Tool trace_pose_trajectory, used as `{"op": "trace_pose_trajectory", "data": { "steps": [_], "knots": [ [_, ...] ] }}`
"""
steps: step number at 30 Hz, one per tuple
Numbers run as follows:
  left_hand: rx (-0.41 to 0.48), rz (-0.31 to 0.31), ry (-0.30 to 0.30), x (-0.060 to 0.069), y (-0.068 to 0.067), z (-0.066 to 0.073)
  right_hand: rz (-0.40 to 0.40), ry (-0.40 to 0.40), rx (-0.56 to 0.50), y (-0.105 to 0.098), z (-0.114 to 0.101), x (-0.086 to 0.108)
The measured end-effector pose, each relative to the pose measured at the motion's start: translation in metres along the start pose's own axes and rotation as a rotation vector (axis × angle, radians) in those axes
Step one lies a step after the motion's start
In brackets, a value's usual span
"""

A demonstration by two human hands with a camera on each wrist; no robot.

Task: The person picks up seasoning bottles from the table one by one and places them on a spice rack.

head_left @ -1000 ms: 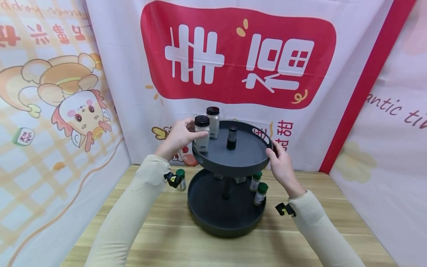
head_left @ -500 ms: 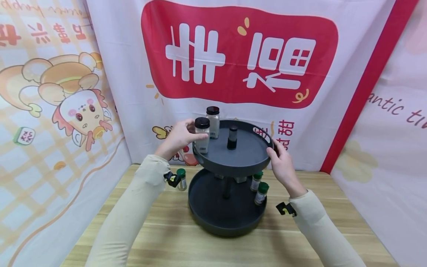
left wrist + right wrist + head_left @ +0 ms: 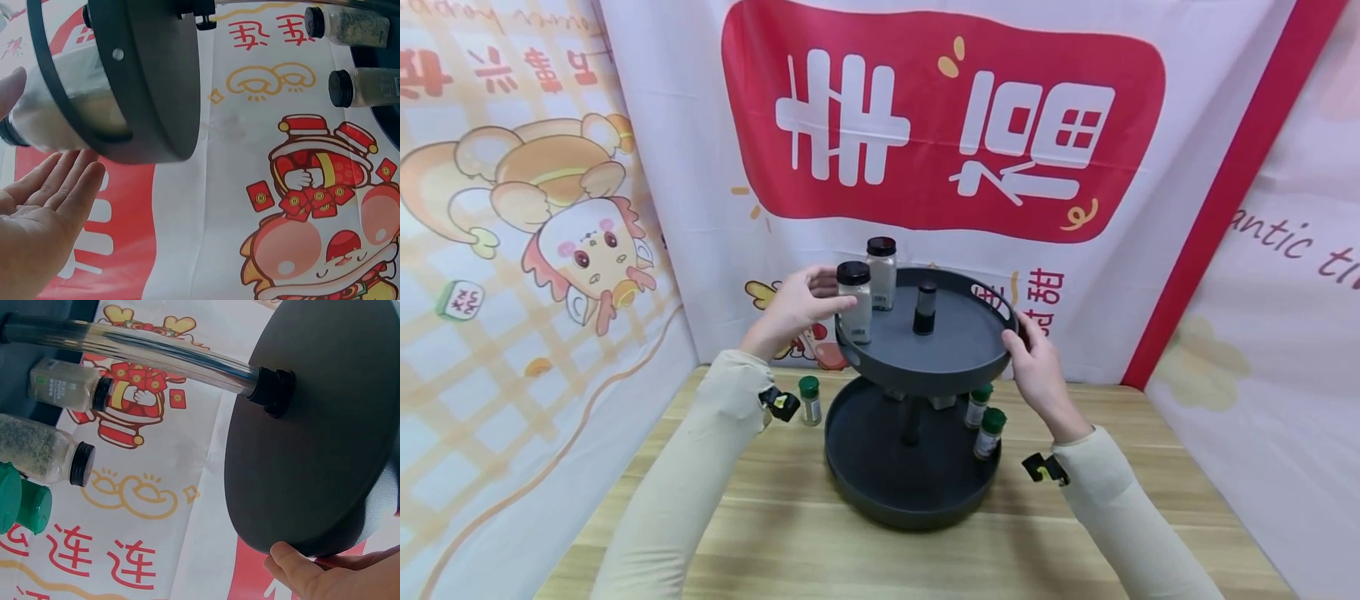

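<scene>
A dark grey two-tier turntable rack (image 3: 958, 346) stands on the table. On its upper tier, at the left, sits a black-lidded clear jar (image 3: 856, 321) with pale contents. A second similar jar (image 3: 882, 283) is just behind it. My left hand (image 3: 797, 307) is beside the front jar, thumb in front of it; in the left wrist view the left hand's (image 3: 44, 206) fingers are extended, and a gap shows below the jar. My right hand (image 3: 1037, 375) grips the upper tier's right rim, thumb on the near side; the right wrist view shows that hand (image 3: 337, 578) at the tray's edge.
Two green-capped bottles (image 3: 989, 435) stand at the right of the lower tier. Another green-capped bottle (image 3: 810, 406) is on the wooden table (image 3: 760, 517), left of the rack. Black-lidded jars (image 3: 37, 447) stand at the lower tier's back. Printed cloths surround the table.
My left hand has eased leftward, its thumb coming off the front jar, which stays on the upper tier. The right hand keeps its hold on the rim. The camera view shifts slightly.
</scene>
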State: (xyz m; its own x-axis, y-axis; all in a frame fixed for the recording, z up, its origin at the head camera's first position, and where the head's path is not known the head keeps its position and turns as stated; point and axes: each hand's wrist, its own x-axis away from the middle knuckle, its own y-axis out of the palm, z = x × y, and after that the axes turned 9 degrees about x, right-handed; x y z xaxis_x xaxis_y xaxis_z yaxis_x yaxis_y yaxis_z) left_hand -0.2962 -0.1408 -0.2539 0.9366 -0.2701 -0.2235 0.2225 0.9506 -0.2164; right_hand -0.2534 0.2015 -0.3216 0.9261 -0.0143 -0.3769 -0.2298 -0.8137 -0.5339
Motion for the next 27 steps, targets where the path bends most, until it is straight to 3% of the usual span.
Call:
{"op": "trace_pose_trajectory", "data": {
  "steps": [8,15,21,27],
  "knots": [
    [0.070,-0.041,0.027,0.006,-0.015,-0.008,0.002,0.000,0.006,-0.001,0.001,-0.001],
    [0.030,-0.039,0.009,0.015,-0.028,-0.016,0.006,-0.003,0.003,-0.001,0.000,0.000],
    [0.008,-0.017,-0.021,0.023,-0.040,-0.034,0.011,-0.001,0.014,0.000,0.000,0.001],
    [-0.051,0.006,-0.043,0.030,-0.050,-0.060,0.017,-0.014,0.003,0.002,0.000,0.004]
  ]
}}
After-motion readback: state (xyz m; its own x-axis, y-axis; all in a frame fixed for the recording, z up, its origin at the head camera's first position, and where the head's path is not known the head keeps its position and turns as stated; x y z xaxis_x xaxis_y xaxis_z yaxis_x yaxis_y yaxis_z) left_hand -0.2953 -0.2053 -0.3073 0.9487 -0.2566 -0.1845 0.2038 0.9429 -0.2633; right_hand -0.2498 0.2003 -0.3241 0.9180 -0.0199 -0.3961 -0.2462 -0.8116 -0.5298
